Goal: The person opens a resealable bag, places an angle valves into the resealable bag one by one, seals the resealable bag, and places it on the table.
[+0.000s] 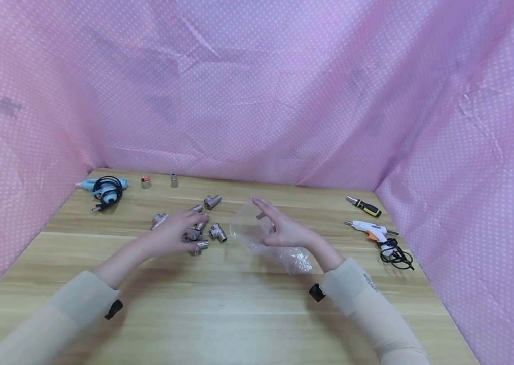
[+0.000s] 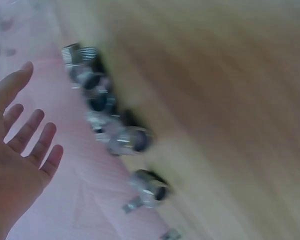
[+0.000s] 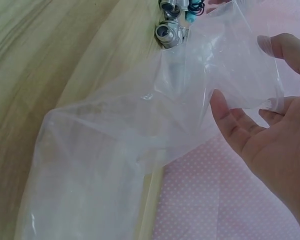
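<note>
I see bare wooden counter (image 1: 239,314) in front, free to pass. Scattered silver metal tee pipe fittings (image 1: 202,228) crowd the middle; the crumpled clear plastic bag (image 1: 257,235) lies just beside them.

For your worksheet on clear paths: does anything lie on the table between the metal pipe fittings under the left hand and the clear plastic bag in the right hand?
Nothing visible: bare wooden table separates the pipe fittings from the plastic bag.
</note>
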A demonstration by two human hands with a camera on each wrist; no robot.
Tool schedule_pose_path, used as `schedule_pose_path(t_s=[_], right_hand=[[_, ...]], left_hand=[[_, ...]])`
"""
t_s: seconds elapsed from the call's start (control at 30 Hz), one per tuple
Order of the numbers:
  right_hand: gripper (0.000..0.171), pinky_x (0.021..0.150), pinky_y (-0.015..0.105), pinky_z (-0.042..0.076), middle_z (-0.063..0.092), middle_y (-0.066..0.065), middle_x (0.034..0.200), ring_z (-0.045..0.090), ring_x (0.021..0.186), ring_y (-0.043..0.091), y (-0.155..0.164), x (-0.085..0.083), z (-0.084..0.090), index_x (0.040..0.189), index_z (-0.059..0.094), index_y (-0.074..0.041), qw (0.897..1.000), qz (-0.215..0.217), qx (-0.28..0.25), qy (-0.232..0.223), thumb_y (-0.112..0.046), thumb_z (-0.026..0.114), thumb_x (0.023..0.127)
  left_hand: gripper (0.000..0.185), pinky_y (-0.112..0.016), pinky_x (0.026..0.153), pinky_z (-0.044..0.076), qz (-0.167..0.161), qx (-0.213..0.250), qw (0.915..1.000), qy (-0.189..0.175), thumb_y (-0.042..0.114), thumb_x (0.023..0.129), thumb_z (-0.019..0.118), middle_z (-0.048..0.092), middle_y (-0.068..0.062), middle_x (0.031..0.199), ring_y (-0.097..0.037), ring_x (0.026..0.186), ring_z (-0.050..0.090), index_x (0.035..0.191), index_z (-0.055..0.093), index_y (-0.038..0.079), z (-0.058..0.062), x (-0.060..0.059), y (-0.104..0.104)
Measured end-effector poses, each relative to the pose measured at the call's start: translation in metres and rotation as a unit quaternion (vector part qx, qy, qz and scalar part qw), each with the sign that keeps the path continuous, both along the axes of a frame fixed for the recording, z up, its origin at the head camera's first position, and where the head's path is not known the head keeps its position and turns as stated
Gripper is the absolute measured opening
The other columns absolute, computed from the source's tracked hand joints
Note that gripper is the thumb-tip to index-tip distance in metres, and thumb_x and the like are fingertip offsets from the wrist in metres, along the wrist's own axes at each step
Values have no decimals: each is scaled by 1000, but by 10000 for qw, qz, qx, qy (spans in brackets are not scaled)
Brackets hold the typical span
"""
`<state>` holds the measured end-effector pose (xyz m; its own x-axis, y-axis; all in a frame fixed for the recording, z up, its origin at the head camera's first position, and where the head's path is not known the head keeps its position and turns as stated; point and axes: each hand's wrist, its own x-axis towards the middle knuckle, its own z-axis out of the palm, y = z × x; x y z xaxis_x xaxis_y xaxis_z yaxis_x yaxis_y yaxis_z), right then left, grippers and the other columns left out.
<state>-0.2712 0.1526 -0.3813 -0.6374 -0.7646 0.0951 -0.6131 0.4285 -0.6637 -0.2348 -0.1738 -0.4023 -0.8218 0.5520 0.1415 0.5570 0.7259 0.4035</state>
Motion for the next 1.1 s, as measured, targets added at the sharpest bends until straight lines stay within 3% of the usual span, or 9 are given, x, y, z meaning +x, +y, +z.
schedule_pose_path(t_s=[0.1, 0.33, 0.6, 0.87, 1.1], right_hand=[[103, 76, 31, 52, 3, 0, 159, 43, 126, 23, 0, -1, -2, 153, 4, -17, 10000, -47, -21, -54, -11, 73, 77], [104, 78, 33, 52, 1, -1, 159, 42, 126, 23, 0, 1, -4, 153, 3, -20, 9997, -104, -98, -219, -12, 74, 76], [106, 78, 32, 51, -1, -3, 159, 41, 127, 22, 2, 2, -4, 153, 2, -20, 9993, -119, -109, -325, -9, 73, 76], [106, 77, 36, 53, -2, 1, 159, 42, 125, 25, 3, 0, -5, 153, 1, -17, 9991, -31, -201, -381, -6, 73, 75], [105, 75, 30, 54, -1, 0, 159, 42, 126, 26, 4, -2, -5, 153, 2, -17, 9988, 12, -236, -423, -6, 73, 76]], left_hand=[[70, -58, 103, 36, -104, -355, 9992, 141, 28, 71, 81, 53, -12, 134, -34, 120, 50, 133, 51, 12, -11, 2, -8], [55, -51, 100, 40, -254, -373, 9990, -30, 24, 73, 79, 58, -6, 124, -26, 113, 55, 123, 59, 13, -26, 2, -20], [34, -31, 79, 53, -563, -139, 9983, 112, 11, 75, 77, 61, 2, 108, -11, 88, 59, 107, 66, 14, -30, -2, -21], [32, -31, 84, 54, -722, -180, 9966, 343, 7, 72, 78, 60, -1, 107, -15, 92, 62, 103, 69, 11, -32, -5, -17], [24, -24, 73, 54, -822, -161, 9955, 453, 8, 74, 73, 62, 3, 100, -8, 81, 59, 98, 71, 11, -32, -7, -15]])
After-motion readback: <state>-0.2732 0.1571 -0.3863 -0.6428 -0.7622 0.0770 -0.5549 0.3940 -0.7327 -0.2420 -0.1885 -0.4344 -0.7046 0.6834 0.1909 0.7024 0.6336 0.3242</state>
